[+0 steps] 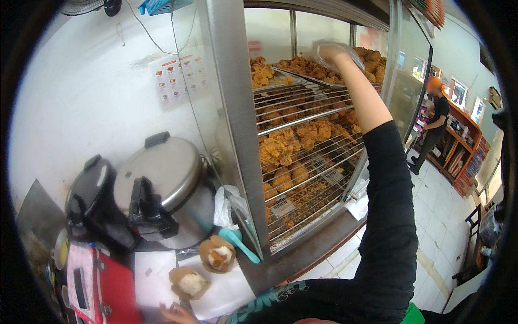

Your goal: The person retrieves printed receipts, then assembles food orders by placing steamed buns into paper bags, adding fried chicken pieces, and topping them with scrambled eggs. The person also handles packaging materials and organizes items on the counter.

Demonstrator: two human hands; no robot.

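I see a dark counter (pixel 279 270) carrying the silver cooker (pixel 168 181); in front of it, white sheets (pixel 222 294) hold two brown boxes (pixel 192 295).

My right hand (pixel 333 53), covered in clear plastic, reaches into the glass-sided cabinet (pixel 229 108), over the fried chicken (pixel 303 67) on the upper level; blur hides what my fingers touch. My left hand (pixel 179 313) is low, near a brown box (pixel 189 284) of rice. Just beside that stands a second box (pixel 217 255), near a turquoise scoop (pixel 243 245) and a steel pot (pixel 156 167). A person (pixel 436 116) in an orange cap stands well apart.
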